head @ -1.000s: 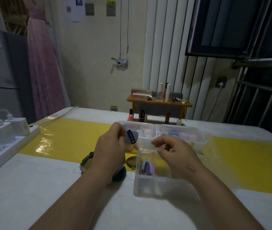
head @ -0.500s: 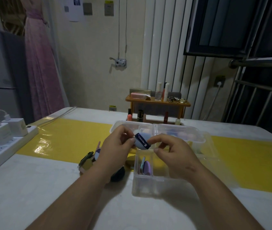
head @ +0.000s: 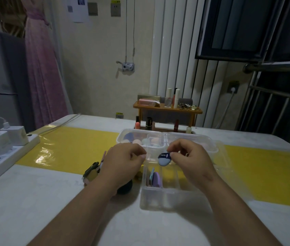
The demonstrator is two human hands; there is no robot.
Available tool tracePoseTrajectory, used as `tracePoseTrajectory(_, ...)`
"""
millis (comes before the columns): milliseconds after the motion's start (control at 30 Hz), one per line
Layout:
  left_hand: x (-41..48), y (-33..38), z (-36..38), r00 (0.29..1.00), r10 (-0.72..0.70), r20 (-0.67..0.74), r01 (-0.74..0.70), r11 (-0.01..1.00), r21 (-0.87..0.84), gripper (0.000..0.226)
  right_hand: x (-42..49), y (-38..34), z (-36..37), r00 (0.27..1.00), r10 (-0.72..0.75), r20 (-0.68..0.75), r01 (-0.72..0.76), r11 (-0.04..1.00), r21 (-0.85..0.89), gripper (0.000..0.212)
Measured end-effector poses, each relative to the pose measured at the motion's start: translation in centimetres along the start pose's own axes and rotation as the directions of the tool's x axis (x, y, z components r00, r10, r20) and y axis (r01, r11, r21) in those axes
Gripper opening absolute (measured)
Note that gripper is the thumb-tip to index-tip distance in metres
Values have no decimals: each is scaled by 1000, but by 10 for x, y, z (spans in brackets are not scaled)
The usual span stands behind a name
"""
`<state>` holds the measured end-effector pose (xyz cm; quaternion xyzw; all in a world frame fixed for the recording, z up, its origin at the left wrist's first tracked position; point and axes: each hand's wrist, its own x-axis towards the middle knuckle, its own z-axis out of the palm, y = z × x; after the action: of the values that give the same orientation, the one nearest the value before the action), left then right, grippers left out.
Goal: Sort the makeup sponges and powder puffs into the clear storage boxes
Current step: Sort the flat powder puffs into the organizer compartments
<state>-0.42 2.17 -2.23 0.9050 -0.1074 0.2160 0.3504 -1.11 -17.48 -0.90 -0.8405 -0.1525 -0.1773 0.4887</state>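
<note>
Over the far end of the nearest clear storage box (head: 158, 198), the right hand (head: 192, 160) held a small pale-blue powder puff (head: 164, 161) in the air, its fingers (head: 173, 146) and thumb pinching the puff's upper right edge. A dark blue ribbon with white lettering ran across the top of the puff. The left hand (head: 123, 163) hung just beside it, apart from the puff, its fingers curled inward with nothing visible between them. Inside the nearest box, in its left compartment, a purple puff (head: 157, 179) stood on edge with a thinner teal one (head: 151, 174) against its left side. Behind the hands, two more clear boxes sat side by side on the worktop (head: 34, 201): the left one (head: 123, 136) held rounded pink and blue sponges, while what lay in the right one (head: 211, 149) was too blurred to make out. A yellow strip (head: 69, 148) crossed the worktop under the boxes. Left of the nearest box, partly hidden under the left wrist, lay a few dark items (head: 92, 172) and a black rounded piece (head: 125, 189). A white power strip (head: 7, 159) with two chargers plugged in lay at the worktop's left edge, and a small wooden shelf (head: 167, 110) with bottles stood at its far side.
</note>
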Motion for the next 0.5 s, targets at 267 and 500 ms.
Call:
tracePoseTrajectory(267,-5,6,-3,994,36,102,-42,997,62,12,0,1,0,992,35,122,-15,987,-161,26)
tracePoseTrajectory(500,-4,1,0,979,-75,191,97,990,-104,20,-3,-4,2,971,105,214,-42,959,-282,24)
